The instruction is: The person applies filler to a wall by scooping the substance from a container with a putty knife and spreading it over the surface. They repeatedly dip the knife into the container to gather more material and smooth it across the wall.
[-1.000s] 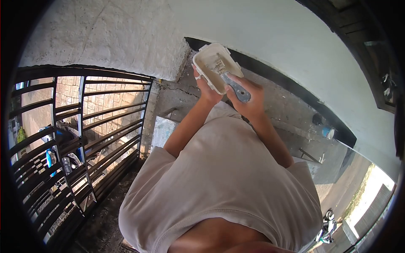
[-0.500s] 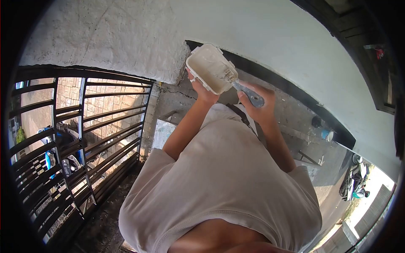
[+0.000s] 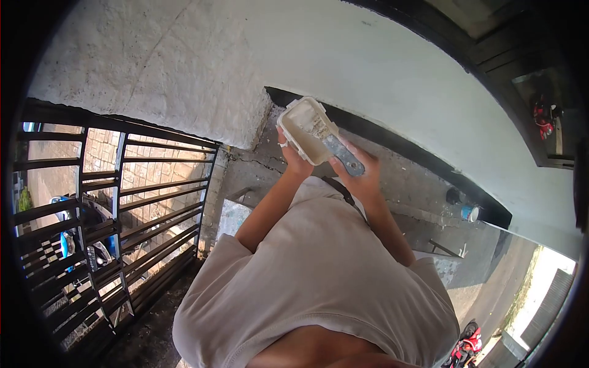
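Observation:
My left hand [image 3: 294,161] holds a small whitish plastic tub [image 3: 310,149] from its left side and underneath, with fingers wrapped round it. The tub is tilted toward me, and pale paste coats its inside. My right hand [image 3: 367,179] is closed round the grey, smeared handle of a putty knife [image 3: 343,154]. The knife's blade reaches into the tub, against the far part of the inside. Paste partly covers the blade, so its tip is hard to make out. Both hands are in front of my chest, close together.
A white wall [image 3: 392,80] with a black bottom band stands ahead, beside a rough plastered section [image 3: 159,61]. To the left is a dark metal railing [image 3: 119,202] with a parked motorcycle [image 3: 92,236] beyond. A paint can [image 3: 469,213] stands on the concrete floor at right.
The putty knife has gone deeper into the tub, and my right hand is closer to it. Both hands sit lower in view. A red vehicle has appeared at lower right; a darker one has gone.

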`<action>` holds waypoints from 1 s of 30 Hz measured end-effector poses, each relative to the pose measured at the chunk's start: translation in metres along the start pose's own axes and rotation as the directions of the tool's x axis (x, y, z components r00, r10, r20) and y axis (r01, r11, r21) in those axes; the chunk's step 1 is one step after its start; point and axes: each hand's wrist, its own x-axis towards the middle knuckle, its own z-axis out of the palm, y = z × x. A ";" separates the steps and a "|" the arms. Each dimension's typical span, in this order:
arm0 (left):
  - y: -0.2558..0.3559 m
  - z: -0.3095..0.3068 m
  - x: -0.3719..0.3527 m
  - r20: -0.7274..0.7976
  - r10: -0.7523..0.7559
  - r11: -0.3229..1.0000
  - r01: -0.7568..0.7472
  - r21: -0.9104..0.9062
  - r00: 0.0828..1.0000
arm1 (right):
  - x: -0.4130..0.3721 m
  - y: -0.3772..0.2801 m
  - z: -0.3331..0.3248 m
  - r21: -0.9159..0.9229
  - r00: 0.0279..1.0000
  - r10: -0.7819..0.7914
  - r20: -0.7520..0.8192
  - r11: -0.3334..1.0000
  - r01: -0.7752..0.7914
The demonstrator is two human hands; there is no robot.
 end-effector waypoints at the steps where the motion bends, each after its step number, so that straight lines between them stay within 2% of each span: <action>1: 0.002 -0.001 -0.001 0.006 0.004 1.000 -0.004 -0.031 1.000 | -0.003 0.007 0.001 0.017 0.999 -0.034 -0.029 0.999 0.035; 2: 0.002 -0.001 0.001 -0.004 0.017 0.999 -0.017 -0.039 1.000 | -0.005 0.010 0.002 0.033 0.996 -0.064 -0.060 0.997 0.067; 5: 0.003 0.001 0.003 -0.055 0.032 0.998 -0.035 -0.057 0.998 | -0.016 0.009 -0.007 0.175 0.958 0.288 -0.003 0.943 -0.283; 7: 0.004 0.007 0.008 -0.112 0.014 0.997 -0.022 -0.071 0.994 | -0.022 0.017 -0.010 0.236 0.949 0.314 -0.031 0.925 -0.298; 10: 0.005 0.018 0.007 -0.023 0.026 0.997 -0.027 -0.072 0.999 | -0.020 0.016 -0.017 0.285 0.937 0.347 -0.028 0.901 -0.325; 11: 0.004 0.017 0.008 -0.038 0.011 0.996 -0.014 -0.083 0.999 | -0.019 0.013 -0.019 0.297 0.933 0.360 -0.016 0.892 -0.339; 14: 0.002 0.012 0.008 -0.081 -0.017 0.995 0.008 -0.103 0.997 | -0.013 0.011 -0.022 0.106 0.995 0.099 -0.027 0.990 -0.096; 17: 0.004 0.014 0.012 -0.063 0.005 0.996 -0.010 -0.091 0.998 | -0.009 0.006 -0.023 0.045 0.999 -0.036 -0.023 0.998 0.037; 20: 0.004 0.019 0.010 0.016 0.011 0.997 -0.009 -0.078 1.000 | -0.006 -0.010 -0.028 -0.058 0.997 -0.058 0.055 0.996 0.061; 21: 0.007 0.020 0.012 0.046 0.017 0.997 -0.014 -0.073 0.999 | -0.007 -0.004 -0.026 -0.003 0.998 -0.059 0.010 0.998 0.059; 22: 0.008 0.019 0.010 0.070 0.022 0.998 -0.017 -0.066 0.997 | -0.009 0.000 -0.024 0.041 0.999 0.040 0.002 0.998 -0.040; 24: 0.004 0.013 0.008 0.001 0.037 0.999 -0.037 -0.020 0.999 | -0.018 0.008 -0.024 0.129 0.970 0.242 0.007 0.962 -0.240; 25: 0.003 0.010 0.012 -0.024 0.055 0.998 -0.055 0.002 0.998 | -0.019 0.011 -0.019 0.291 0.960 0.270 -0.067 0.926 -0.240; 28: 0.005 0.004 0.011 0.018 -0.003 1.000 0.002 0.025 1.000 | -0.009 0.002 -0.027 0.408 0.841 0.540 -0.035 0.776 -0.481; 29: 0.003 0.003 0.009 0.009 -0.007 0.999 0.007 0.032 1.000 | -0.004 0.001 -0.023 0.385 0.860 0.503 -0.090 0.814 -0.435; 30: 0.003 0.006 0.010 0.003 -0.011 0.999 0.011 0.040 1.000 | -0.004 0.003 -0.025 0.500 0.829 0.557 -0.052 0.733 -0.462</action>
